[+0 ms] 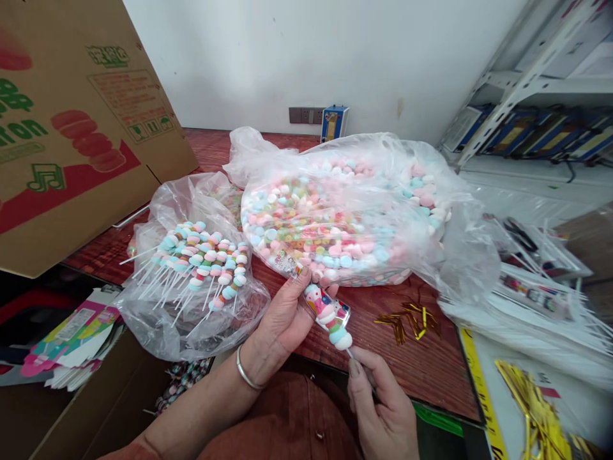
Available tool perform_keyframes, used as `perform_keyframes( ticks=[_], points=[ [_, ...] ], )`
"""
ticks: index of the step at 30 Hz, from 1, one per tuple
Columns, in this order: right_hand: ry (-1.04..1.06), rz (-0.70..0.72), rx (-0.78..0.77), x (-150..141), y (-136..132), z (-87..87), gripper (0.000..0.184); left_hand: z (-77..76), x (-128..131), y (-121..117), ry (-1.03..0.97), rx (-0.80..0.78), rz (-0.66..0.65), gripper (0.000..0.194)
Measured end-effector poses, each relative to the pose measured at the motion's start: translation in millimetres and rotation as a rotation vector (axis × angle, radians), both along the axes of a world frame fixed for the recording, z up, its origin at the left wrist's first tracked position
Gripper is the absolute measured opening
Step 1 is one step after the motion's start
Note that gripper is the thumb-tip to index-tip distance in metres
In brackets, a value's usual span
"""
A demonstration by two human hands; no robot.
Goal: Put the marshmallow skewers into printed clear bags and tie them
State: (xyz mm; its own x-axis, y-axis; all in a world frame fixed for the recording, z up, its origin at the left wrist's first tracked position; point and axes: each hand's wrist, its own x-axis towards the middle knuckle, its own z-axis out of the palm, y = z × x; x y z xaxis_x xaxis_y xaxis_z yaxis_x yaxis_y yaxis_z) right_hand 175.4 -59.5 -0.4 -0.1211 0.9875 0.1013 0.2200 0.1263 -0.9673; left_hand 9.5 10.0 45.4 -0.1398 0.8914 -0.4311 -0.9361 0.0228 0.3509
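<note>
My left hand (290, 310) is closed around a small clear printed bag (343, 312), its thumb near the bag's upper end. Inside or against this bag lies a marshmallow skewer (338, 335), pink, white and blue pieces threaded on a white stick; how far it sits in the bag I cannot tell. Below the lowest marshmallow, my right hand (383, 406) pinches the stick between thumb and fingers. To the left, several more marshmallow skewers (205, 255) lie piled on a crumpled clear plastic sheet (230, 335).
Behind my hands sits a large clear bag of loose marshmallows (335, 236). Gold twist ties (405, 321) lie on the red-brown table (450, 358). A cardboard box (90, 128) stands left; clear packaging sleeves (531, 332) and metal shelving (517, 80) are right.
</note>
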Motion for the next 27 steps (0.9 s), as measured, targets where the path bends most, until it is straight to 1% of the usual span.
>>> perform_keyframes(
  ticks=[2, 3, 4, 5, 6, 7, 8, 10, 13, 15, 16, 18, 22, 24, 27],
  points=[
    [-0.182, -0.018, 0.305, 3.8, 5.2, -3.8, 0.017, 3.5, 1.3, -1.8, -0.008, -0.009, -0.008, 0.005],
    [-0.235, -0.021, 0.423, 5.3, 7.5, -5.7, 0.019, 5.0, 2.0, -2.8, -0.009, -0.009, -0.014, 0.006],
    [-0.268, -0.03, 0.509, 6.4, 9.4, -7.4, 0.021, 6.2, 2.7, -3.8, -0.008, -0.007, -0.022, 0.007],
    [-0.285, -0.044, 0.559, 7.0, 10.5, -8.5, 0.022, 7.0, 3.5, -4.9, -0.007, -0.002, -0.027, 0.009],
    [-0.292, -0.052, 0.564, 7.1, 10.6, -9.1, 0.022, 7.5, 4.3, -5.9, -0.009, 0.004, -0.034, 0.01],
    [-0.29, -0.054, 0.524, 6.5, 9.9, -9.0, 0.02, 7.5, 4.9, -6.8, -0.015, 0.011, -0.042, 0.01],
    [-0.272, -0.051, 0.451, 5.4, 8.4, -8.3, 0.017, 7.1, 5.4, -7.5, -0.023, 0.021, -0.053, 0.011],
    [-0.184, -0.028, 0.229, 1.7, 4.4, -5.9, 0.014, 5.6, 5.8, -8.4, -0.038, 0.042, -0.074, 0.011],
    [0.073, 0.028, -0.132, -6.1, 0.0, -2.1, 0.03, 2.7, 6.0, -8.6, -0.042, 0.085, -0.111, 0.013],
    [0.239, 0.071, -0.298, -11.6, 0.1, -0.8, 0.038, 0.8, 8.2, -8.6, -0.036, 0.122, -0.128, 0.014],
    [0.293, 0.092, -0.351, -14.3, 0.8, -0.6, 0.039, -0.1, 10.3, -9.0, -0.032, 0.14, -0.135, 0.015],
    [0.336, 0.118, -0.383, -19.4, 2.8, -1.5, 0.04, -2.1, 16.4, -10.7, -0.022, 0.156, -0.149, 0.015],
    [0.282, 0.069, -0.269, -25.3, 7.4, -5.4, 0.036, -7.0, 25.2, -14.6, -0.001, 0.153, -0.192, 0.021],
    [0.267, 0.062, -0.253, -25.3, 10.2, -5.2, 0.036, -8.4, 22.4, -13.6, 0.026, 0.135, -0.203, 0.022],
    [0.227, 0.077, -0.234, -23.9, 14.3, -0.8, 0.037, -6.9, 11.2, -7.6, 0.061, 0.132, -0.145, 0.028]
  ],
)
